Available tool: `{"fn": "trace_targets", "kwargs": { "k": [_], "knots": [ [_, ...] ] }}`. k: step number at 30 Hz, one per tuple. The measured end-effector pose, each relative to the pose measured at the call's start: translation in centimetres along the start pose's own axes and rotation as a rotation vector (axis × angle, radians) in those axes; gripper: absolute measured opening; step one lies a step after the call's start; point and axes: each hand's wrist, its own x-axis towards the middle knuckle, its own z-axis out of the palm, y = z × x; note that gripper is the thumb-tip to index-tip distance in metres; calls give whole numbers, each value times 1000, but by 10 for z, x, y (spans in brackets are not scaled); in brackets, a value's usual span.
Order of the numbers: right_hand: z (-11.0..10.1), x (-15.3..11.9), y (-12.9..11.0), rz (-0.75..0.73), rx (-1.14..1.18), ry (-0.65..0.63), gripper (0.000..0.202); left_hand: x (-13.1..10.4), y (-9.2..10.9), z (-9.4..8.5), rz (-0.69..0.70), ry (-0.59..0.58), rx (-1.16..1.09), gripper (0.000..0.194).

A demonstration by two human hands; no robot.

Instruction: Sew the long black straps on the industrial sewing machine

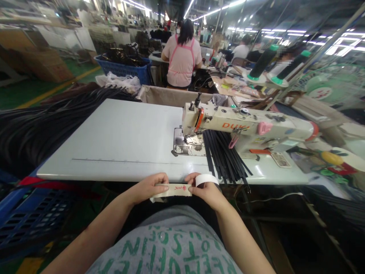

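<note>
Between my two hands, at the table's front edge, is a strip of cream-coloured tape or paper (174,189) with red handwriting. My left hand (151,187) pinches its left end, thumb on top. At the right end, my right hand (205,193) grips it between thumb and fingers. A white ring (209,178), like a roll of tape, sits around or on the right hand; exactly how it is held cannot be made out. Just beyond stands a sewing machine (245,123), with a bundle of black straps (225,156) lying beside its needle plate.
The white table (122,133) has a ruler line printed on it. A large heap of black straps (34,125) hangs at the left, above a blue crate (37,217). Thread cones (264,62) stand at the back right. A person in a pink apron (182,57) sits ahead.
</note>
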Motion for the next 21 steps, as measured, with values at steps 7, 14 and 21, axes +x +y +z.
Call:
{"fn": "trace_targets", "kwargs": {
  "k": [7,14,21],
  "knots": [
    [19,4,7,20,1,-87,59,9,7,12,198,124,-527,41],
    [64,21,38,35,-194,-240,42,15,39,29,426,44,-809,29],
    [64,23,13,-27,-95,-117,27,3,14,2,382,171,-110,110]
  ]
}}
